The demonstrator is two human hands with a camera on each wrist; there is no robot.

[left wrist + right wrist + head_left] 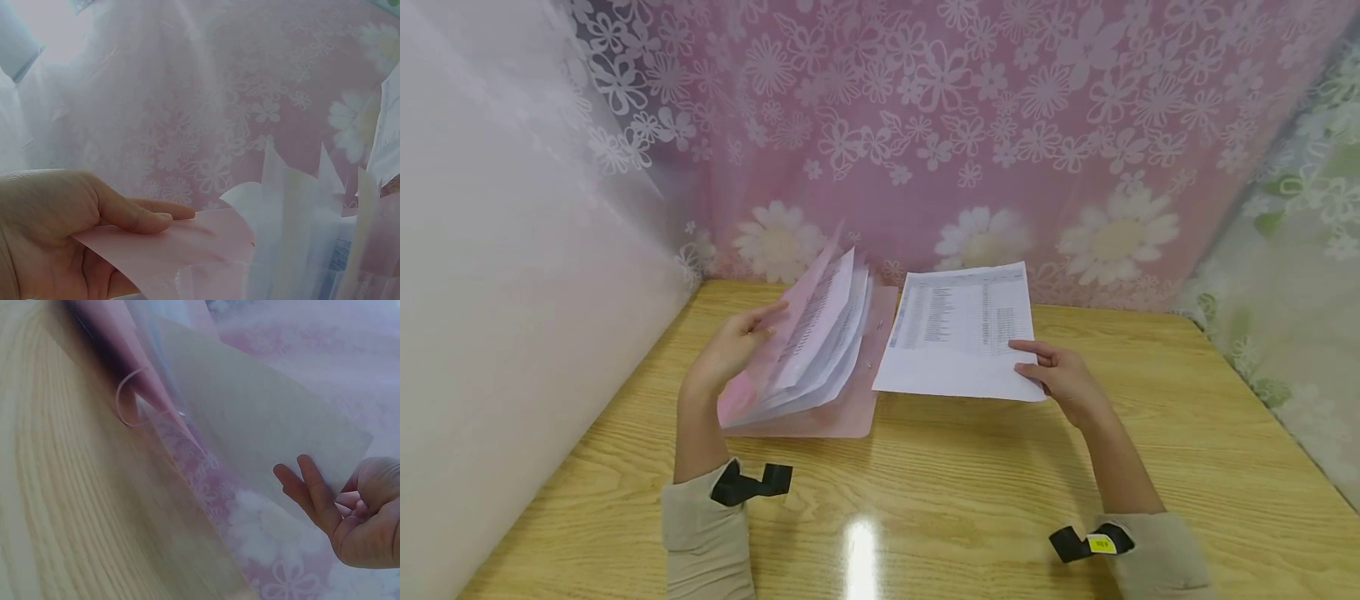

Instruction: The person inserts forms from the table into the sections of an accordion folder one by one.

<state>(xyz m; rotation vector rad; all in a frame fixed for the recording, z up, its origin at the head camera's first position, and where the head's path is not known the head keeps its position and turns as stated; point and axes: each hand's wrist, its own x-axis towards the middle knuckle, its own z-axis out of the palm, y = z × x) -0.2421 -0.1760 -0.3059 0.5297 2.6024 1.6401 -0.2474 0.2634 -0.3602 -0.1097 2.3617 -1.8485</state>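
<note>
A pink translucent folder (831,408) lies open on the wooden table (970,492) with several white printed sheets fanned up inside it. My left hand (733,346) pinches the folder's raised pink cover (181,240) between thumb and fingers and holds it up. My right hand (1060,375) grips the lower right corner of a single printed sheet (962,329), held just right of the folder and slightly above the table. In the right wrist view the fingers (312,487) lie under that sheet (250,431), with the folder's elastic loop (128,400) beyond.
A pink flower-patterned curtain (970,125) hangs behind the table. A white translucent curtain (497,275) closes the left side and a green-tinted one (1300,250) the right. Bare wood stretches between my forearms at the front.
</note>
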